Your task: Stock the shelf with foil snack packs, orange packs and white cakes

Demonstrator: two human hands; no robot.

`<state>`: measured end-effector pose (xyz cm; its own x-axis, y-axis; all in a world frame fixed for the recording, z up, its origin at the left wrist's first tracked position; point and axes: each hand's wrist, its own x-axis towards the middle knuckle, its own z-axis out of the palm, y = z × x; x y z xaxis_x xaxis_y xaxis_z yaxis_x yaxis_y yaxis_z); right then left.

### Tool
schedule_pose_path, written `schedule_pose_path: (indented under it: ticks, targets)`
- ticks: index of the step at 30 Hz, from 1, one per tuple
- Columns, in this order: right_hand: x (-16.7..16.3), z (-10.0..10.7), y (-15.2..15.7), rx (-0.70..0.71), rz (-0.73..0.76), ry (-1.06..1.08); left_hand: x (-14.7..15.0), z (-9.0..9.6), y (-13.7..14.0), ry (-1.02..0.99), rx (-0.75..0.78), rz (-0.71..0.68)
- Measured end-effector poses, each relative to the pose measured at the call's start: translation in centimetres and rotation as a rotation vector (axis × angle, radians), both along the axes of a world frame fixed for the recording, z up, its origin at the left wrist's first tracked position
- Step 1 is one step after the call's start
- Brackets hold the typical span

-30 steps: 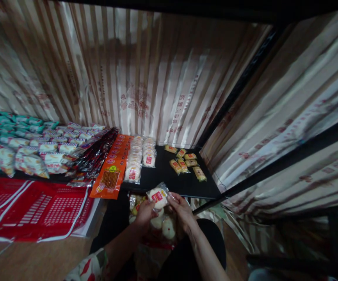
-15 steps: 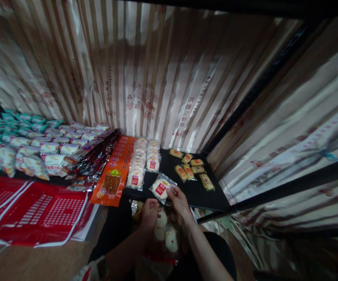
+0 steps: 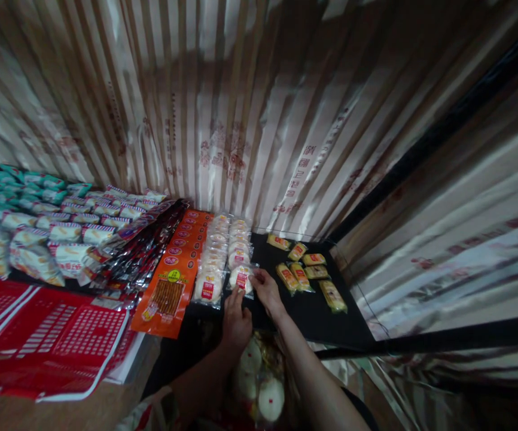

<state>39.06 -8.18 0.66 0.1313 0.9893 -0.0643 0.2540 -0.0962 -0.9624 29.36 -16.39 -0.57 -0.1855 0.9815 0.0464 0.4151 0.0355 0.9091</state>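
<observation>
A round pale cake in a clear wrapper with a red label (image 3: 242, 278) lies at the near end of the right-hand row of wrapped cakes (image 3: 240, 239). My right hand (image 3: 268, 293) pinches its right edge between thumb and fingers. From below, my left hand (image 3: 236, 320) reaches to the near edge of the same packet, fingers stretched out and fingertips touching it. Left of it runs a second row of wrapped cakes (image 3: 209, 286). Under my forearms, several more pale wrapped cakes (image 3: 271, 398) sit in a dim bag or container.
Small yellow snack packets (image 3: 333, 296) lie on the black shelf (image 3: 281, 317) to the right. Leftward are an orange snack packet (image 3: 164, 299), dark foil packets (image 3: 137, 263), white packets (image 3: 66, 230) and teal packets (image 3: 43, 179). Red shopping baskets (image 3: 70, 341) stand below. A curtain (image 3: 196, 120) hangs behind.
My right hand has brought the wrapped cake from the front of the shelf up and left to the row's end. My left hand has moved up to its near edge.
</observation>
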Motion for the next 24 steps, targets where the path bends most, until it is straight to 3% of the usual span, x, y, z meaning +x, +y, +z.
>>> schedule_pose_path:
  ticks: [8, 14, 24]
  targets:
    - [-0.6, -0.6, 1.9, 0.018, -0.029, -0.186, 0.8, -1.6, 1.2, 0.045, 0.044, 0.027]
    - [-1.3, 0.2, 1.6, 0.03, -0.013, -0.37, 1.1, -1.6, 1.8, 0.026, 0.024, 0.039]
    - [-2.4, -0.1, 1.4, 0.096, -0.088, -0.338, 0.7, -0.9, 3.0, -0.045, -0.023, 0.039]
